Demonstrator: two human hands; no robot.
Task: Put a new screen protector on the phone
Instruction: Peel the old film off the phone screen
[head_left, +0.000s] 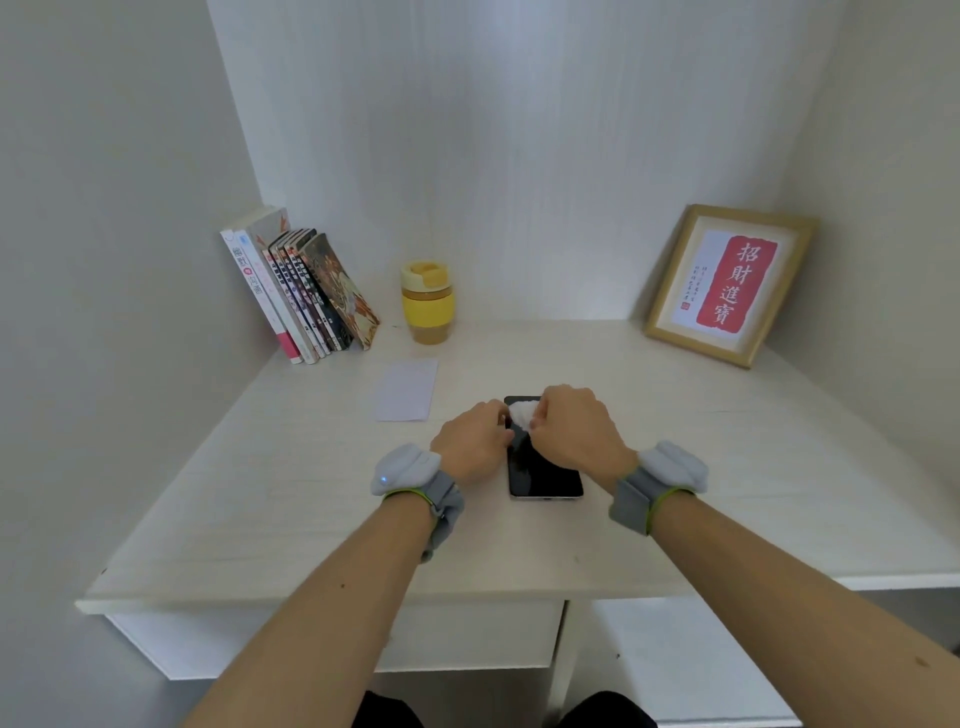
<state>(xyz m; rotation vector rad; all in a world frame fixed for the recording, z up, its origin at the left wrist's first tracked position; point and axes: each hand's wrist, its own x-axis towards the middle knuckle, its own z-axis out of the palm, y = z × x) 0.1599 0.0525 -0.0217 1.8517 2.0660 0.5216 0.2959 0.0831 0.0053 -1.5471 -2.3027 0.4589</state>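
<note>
A black phone (545, 475) lies screen up on the white desk (311, 493), near its middle. My right hand (576, 431) grips a small crumpled white wipe (521, 414) over the upper part of the screen. At the phone's left edge, my left hand (475, 439) has curled fingers touching the wipe or the phone; which of them it holds is hidden. A flat pale sheet, apparently the screen protector (406, 389), lies on the desk to the left and behind the phone.
A row of books (298, 291) leans against the left wall. A yellow lidded cup (427, 301) stands behind the pale sheet. A framed picture with red calligraphy (730, 283) leans at the back right. Grey bands sit on both wrists.
</note>
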